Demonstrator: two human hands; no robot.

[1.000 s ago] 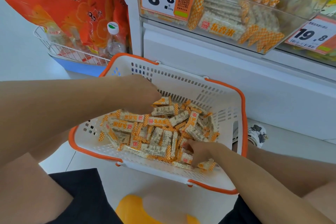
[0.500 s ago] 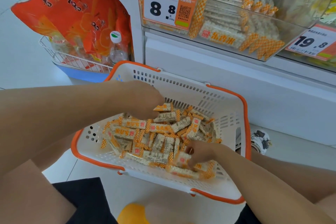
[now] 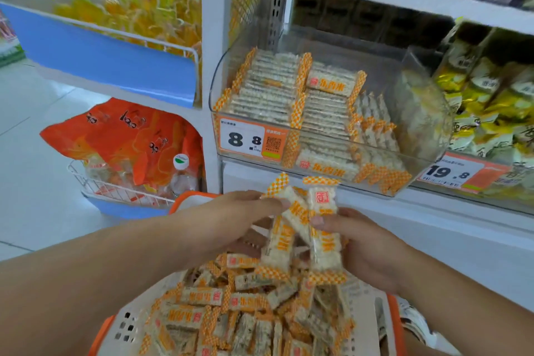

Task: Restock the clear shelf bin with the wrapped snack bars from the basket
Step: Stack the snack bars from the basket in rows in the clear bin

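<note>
Both hands hold a small bunch of bars [image 3: 300, 228] above the basket [image 3: 127, 324], just below the bin's front edge. L hand [image 3: 231, 222] pinches the bunch's upper end w/ fingers and thumb; R hand [image 3: 367, 248] curls round the lower right bar. Bars in the bunch sit crooked, one tilted across the others. More loose bars fill the basket. Bin [image 3: 332, 101] holds neat rows at left and centre; looks like a gap at the right rear, tho glare makes it hard to tell.

To do it well, I'd say: square the bunch first, ends aligned, then lift over the front wall and lay flat in the gap, matching the rows' direction. Don't squeeze, as they prob crumble.
</note>
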